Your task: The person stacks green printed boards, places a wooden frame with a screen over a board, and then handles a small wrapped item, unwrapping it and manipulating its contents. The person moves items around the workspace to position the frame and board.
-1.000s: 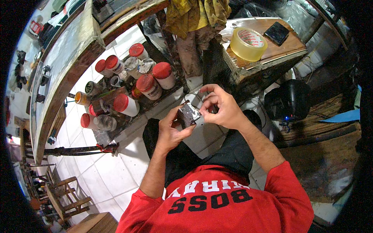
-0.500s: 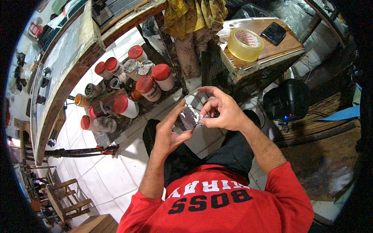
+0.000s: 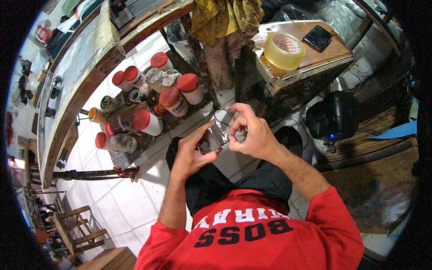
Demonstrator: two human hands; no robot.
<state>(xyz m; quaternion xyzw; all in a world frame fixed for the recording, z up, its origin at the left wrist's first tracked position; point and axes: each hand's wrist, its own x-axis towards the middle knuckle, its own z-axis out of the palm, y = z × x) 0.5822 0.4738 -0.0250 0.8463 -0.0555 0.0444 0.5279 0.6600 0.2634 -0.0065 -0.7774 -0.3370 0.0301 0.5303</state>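
My left hand [image 3: 194,155] grips a small, shiny, silver-and-dark piece [image 3: 213,138] between thumb and fingers, above my lap. Its surface looks like crumpled foil or film, but its exact kind cannot be made out. At the piece's right edge, my right hand [image 3: 254,135] is closed in a pinch, thumb against the bent fingers. Whatever lies between those fingertips is too small to name. Both hands are held close together, over the gap between my knees.
Several white jars with red lids [image 3: 174,101] stand on a low board at the left. Right of them, a wooden-topped box [image 3: 324,63] bears a roll of clear tape [image 3: 284,50] and a black phone-like slab [image 3: 317,38]. A black rounded device [image 3: 332,116] with a blue light sits at the right.
The silvery piece has shifted slightly left and turned a little in my left hand. My right fingers have curled in closer at its edge.
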